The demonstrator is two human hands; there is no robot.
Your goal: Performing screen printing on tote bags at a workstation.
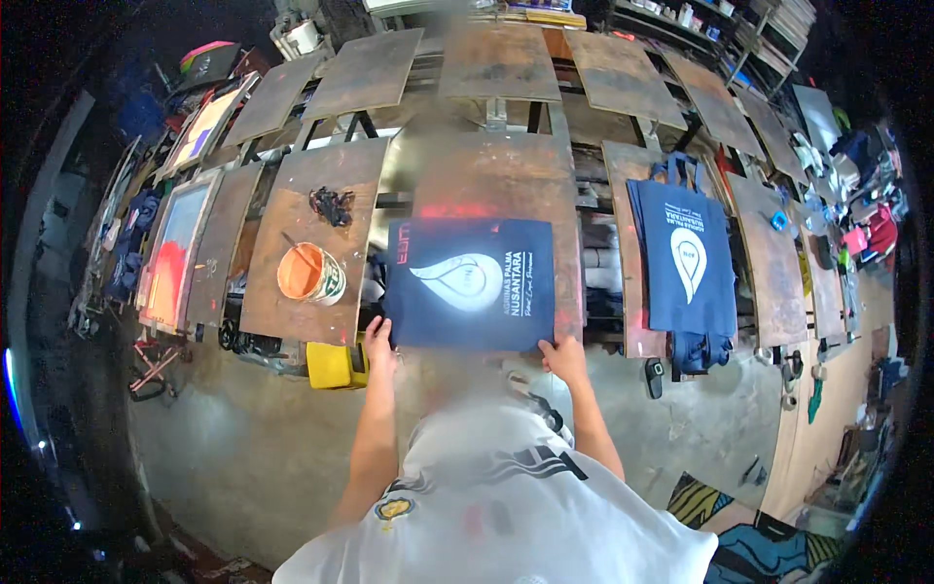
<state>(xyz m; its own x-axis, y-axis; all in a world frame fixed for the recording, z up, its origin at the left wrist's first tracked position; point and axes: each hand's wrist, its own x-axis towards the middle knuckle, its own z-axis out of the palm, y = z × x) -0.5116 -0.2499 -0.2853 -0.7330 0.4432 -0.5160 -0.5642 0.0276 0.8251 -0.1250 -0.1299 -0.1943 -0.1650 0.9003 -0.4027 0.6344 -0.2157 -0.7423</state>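
Note:
My left hand (379,341) pinches the lower left corner of a navy fabric panel (457,326), and my right hand (558,354) pinches its lower right corner. The panel lies across the near part of the middle wooden board (486,175). It carries a white drop-shaped print with lettering beside it. A bucket of orange ink (302,263) with a stick in it stands on the board to the left, near a crumpled dark rag (331,206). On the board to the right lie navy tote bags (686,311) with a similar white print, handles pointing away from me.
Two rows of boards on stands fill the view, such as a far board (496,58). A framed screen (180,253) sits at the left. A yellow container (333,368) is below the boards. Shelving (681,19) stands at the back, and assorted cloths and items (871,229) crowd the far right.

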